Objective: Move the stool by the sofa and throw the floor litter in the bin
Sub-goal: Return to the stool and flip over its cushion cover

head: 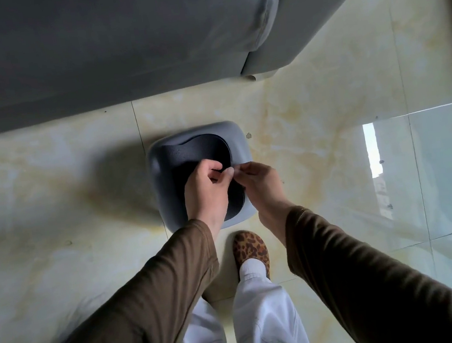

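While the person stood over it, the grey stool (161, 165) sat on the glossy marble-look floor (51, 192), a bit out from the front edge of the dark grey sofa (90, 45), with a strip of bare tile between the two. Its seat had a dark inset panel, and the rounded corners were all clear of the sofa base.

Both hands were over the near right part of the seat. The left hand (207, 188) had its fingers curled in, thumb pressed toward the right hand (260, 181), whose fingertips were pinched narrow too. They met right at the edge of the dark panel, maybe pinching something small between them, but honestly it was too tiny and blurry to tell what, or whether they held anything at all.

Room-wise: plenty of open floor to the left of the stool and to the right, where a window glare lay across the tiles. A leopard-print slipper (249, 246) was planted just behind the stool's near edge. A few small dark specks (248, 135) dotted the tiles, one just beside the stool's far right corner.
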Demonstrator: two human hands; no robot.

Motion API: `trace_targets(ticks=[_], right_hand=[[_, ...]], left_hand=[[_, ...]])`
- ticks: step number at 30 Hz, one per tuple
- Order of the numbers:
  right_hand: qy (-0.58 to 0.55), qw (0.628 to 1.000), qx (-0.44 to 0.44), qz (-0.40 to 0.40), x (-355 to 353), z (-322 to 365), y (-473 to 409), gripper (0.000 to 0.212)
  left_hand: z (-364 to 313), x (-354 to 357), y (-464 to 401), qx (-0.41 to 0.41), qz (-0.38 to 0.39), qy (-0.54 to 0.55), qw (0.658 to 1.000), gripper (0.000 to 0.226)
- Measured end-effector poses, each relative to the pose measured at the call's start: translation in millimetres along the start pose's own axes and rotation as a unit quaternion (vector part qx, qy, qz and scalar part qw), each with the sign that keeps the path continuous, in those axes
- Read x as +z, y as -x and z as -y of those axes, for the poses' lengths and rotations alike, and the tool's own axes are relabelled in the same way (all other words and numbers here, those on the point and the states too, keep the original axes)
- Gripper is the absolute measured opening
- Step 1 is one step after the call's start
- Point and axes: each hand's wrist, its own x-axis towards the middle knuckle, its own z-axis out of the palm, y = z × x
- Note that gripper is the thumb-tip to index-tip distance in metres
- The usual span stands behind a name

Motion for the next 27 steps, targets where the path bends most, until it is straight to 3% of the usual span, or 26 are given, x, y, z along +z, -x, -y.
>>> trace_targets(ticks=[17,21,27], right_hand=[[-0.054,0.996,-0.068,0.033,4,-3,19,0.019],[-0.083,0.993,-0.071,0.045,6,-4,22,0.013],[-0.073,0.995,-0.062,0.023,5,-1,24,0.008]], left_hand=[[0,-14,8,-0.009,-0.012,0.086,0.996,0.027],[2,-16,6,-0.005,-0.008,0.081,0.997,0.014],[-3,-25,14,-0.003,0.004,0.107,0.994,0.016]])
